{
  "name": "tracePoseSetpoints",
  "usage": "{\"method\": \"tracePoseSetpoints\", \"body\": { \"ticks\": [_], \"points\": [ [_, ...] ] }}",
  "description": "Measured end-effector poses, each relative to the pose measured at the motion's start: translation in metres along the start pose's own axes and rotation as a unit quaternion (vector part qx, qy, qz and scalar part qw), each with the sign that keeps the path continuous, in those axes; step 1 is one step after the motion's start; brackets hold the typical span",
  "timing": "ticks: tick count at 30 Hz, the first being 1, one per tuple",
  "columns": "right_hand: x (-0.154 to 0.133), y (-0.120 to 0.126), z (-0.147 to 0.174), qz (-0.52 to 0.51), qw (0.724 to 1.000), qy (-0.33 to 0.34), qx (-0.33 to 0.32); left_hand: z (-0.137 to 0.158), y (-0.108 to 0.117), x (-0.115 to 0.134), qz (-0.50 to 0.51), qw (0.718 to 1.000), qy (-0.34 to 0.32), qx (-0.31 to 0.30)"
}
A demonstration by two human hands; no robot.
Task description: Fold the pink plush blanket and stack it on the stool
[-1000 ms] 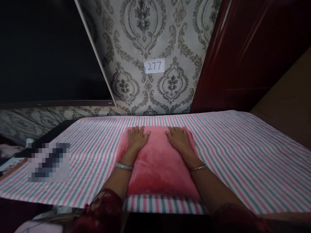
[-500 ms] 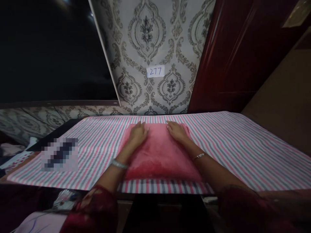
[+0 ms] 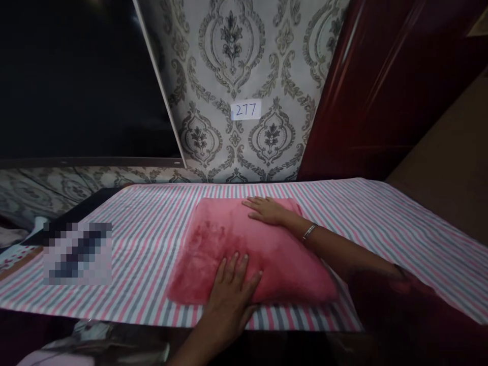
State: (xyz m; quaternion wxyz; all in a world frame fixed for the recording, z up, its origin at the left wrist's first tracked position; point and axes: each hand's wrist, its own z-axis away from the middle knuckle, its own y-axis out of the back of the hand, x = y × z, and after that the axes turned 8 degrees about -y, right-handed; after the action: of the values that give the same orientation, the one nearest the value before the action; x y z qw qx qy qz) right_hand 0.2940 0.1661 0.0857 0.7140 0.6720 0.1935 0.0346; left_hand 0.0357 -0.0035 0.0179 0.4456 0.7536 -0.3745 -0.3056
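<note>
A pink plush cushion [image 3: 213, 239], roughly square, lies flat on a striped cloth [image 3: 145, 254] of pink, grey and white. Fingers spread, my left hand [image 3: 231, 290] rests on the cushion's near edge, left of its middle. My right hand [image 3: 265, 209] lies flat on the far right part, its fingers stretched toward the left. Darker brushed patches show in the plush on the left side and near my left hand. Neither hand grips the fabric.
Behind the table stands a patterned wall with a paper label [image 3: 246, 110] reading 277. A dark television screen [image 3: 84, 86] is at the left, a dark red door panel [image 3: 366, 96] at the right. A pixelated patch covers something on the cloth's left part.
My left hand has come back from the cushion's far edge to its near edge. My right hand has turned leftward, still at the far side. Darker marks now show in the plush.
</note>
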Motion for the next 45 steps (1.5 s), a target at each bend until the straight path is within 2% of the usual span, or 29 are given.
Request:
{"method": "tracePoseSetpoints", "body": {
  "ticks": [4,10,12,14,17,19,21,24,26,30,34,37,40,43,45],
  "points": [
    [0.020,-0.009,-0.015,-0.049,0.998,-0.020,0.032,0.002,0.004,0.000,0.013,1.000,0.010,-0.005],
    [0.023,-0.024,-0.011,-0.063,0.996,-0.017,0.067,0.001,0.004,0.003,0.029,0.999,0.017,-0.013],
    [0.023,-0.021,-0.011,-0.057,0.996,-0.011,0.066,0.000,0.005,0.004,0.035,0.999,0.020,-0.007],
    [0.019,-0.013,-0.011,-0.032,0.998,-0.034,0.045,0.000,0.011,0.002,0.042,0.999,0.008,0.001],
    [-0.005,-0.001,-0.007,0.019,0.996,-0.082,0.020,0.003,0.027,-0.004,0.044,0.999,-0.007,0.021],
    [-0.034,0.003,-0.002,0.035,0.998,-0.038,0.034,0.009,0.038,-0.010,0.024,0.999,0.012,0.040],
    [-0.066,0.000,0.002,0.033,0.996,0.082,0.033,0.016,0.043,-0.016,-0.010,0.997,0.046,0.055],
    [-0.102,-0.013,-0.003,0.027,0.969,0.247,-0.013,0.027,0.032,-0.019,-0.042,0.994,0.088,0.057],
    [-0.110,-0.021,-0.017,0.030,0.961,0.275,-0.028,0.032,0.019,-0.018,-0.042,0.992,0.109,0.051],
    [-0.097,-0.025,-0.061,0.034,0.980,0.197,-0.019,0.037,0.002,-0.014,-0.030,0.991,0.120,0.046],
    [-0.078,-0.026,-0.090,-0.007,0.993,0.113,-0.043,0.038,0.001,-0.015,-0.022,0.991,0.124,0.046],
    [-0.072,-0.031,-0.096,-0.037,0.994,0.082,-0.059,0.037,0.002,-0.015,-0.020,0.991,0.125,0.043],
    [-0.071,-0.033,-0.095,-0.051,0.994,0.083,-0.048,0.037,0.002,-0.014,-0.015,0.991,0.128,0.038],
    [-0.077,-0.026,-0.092,-0.045,0.995,0.076,-0.050,0.037,0.003,-0.013,-0.015,0.990,0.136,0.039],
    [-0.088,-0.019,-0.087,-0.019,0.998,0.038,-0.056,0.037,0.004,-0.012,-0.015,0.990,0.135,0.041]
  ]
}}
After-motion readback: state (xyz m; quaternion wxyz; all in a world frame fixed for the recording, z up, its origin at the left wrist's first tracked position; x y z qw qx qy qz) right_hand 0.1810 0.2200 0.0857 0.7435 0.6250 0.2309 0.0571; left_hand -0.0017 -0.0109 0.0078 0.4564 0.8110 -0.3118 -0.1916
